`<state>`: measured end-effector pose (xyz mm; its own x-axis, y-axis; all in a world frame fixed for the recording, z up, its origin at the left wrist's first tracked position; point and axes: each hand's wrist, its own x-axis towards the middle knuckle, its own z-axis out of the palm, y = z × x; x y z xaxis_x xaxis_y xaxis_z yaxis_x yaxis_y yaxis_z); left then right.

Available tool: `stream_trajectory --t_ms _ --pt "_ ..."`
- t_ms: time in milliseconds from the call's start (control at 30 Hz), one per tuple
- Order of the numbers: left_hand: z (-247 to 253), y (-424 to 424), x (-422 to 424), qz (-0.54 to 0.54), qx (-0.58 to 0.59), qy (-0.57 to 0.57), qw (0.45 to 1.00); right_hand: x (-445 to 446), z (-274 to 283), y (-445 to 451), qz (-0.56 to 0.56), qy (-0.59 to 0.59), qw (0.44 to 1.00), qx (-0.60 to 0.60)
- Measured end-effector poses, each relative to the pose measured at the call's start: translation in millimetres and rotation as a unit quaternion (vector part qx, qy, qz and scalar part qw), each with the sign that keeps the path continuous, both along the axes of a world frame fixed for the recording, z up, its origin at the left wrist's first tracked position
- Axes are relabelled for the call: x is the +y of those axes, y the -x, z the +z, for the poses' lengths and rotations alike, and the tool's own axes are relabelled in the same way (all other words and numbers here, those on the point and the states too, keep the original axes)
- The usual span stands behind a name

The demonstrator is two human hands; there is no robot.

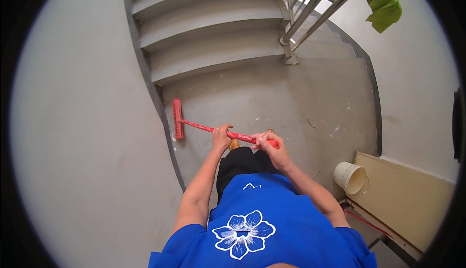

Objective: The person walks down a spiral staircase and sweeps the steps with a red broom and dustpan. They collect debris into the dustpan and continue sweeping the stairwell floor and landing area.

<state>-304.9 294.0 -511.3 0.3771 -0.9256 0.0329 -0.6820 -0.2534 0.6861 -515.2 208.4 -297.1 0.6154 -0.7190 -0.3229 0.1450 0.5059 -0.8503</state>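
Note:
A red long-handled broom (198, 126) slants across the landing in front of me. Its head (177, 118), with red bristles, rests on the grey floor close to the dark skirting of the left wall. My left hand (221, 138) is wrapped around the middle of the handle. Nearer the thick end, my right hand (273, 148) grips the handle, and the rounded tip pokes out past the fingers. The toe of one brown shoe (234, 144) shows beneath the handle; the other is mostly hidden behind my right hand.
Grey steps (214, 42) rise ahead. Metal railing posts (316, 9) stand at their right end, and more steps (324, 47) lie beyond. A green cloth (386, 9) hangs on the rail. At right, a white bucket (350, 178) sits beside a cream-coloured panel (400, 202).

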Motion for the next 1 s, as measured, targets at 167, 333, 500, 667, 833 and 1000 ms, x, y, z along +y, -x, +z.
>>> stream_trajectory --t_ms 167,333,500,667,833,1000 --pt "7 69 -51 -0.034 0.045 -0.068 0.996 -34 35 49 -0.024 0.040 0.998 0.047" --pt "77 173 -164 -0.087 0.135 -0.015 0.987 -115 124 108 -0.069 0.157 0.978 0.117" --pt "131 259 -262 -0.142 0.187 -0.022 0.972 -165 176 151 -0.109 0.243 0.942 0.202" --pt "151 302 -299 -0.254 0.235 0.024 0.938 -164 178 194 -0.069 0.383 0.881 0.270" --pt "154 317 -295 -0.289 0.115 0.040 0.950 -155 195 236 -0.057 0.410 0.888 0.200" --pt "144 286 -270 -0.297 0.003 -0.051 0.953 -161 162 268 -0.088 0.324 0.937 0.101"
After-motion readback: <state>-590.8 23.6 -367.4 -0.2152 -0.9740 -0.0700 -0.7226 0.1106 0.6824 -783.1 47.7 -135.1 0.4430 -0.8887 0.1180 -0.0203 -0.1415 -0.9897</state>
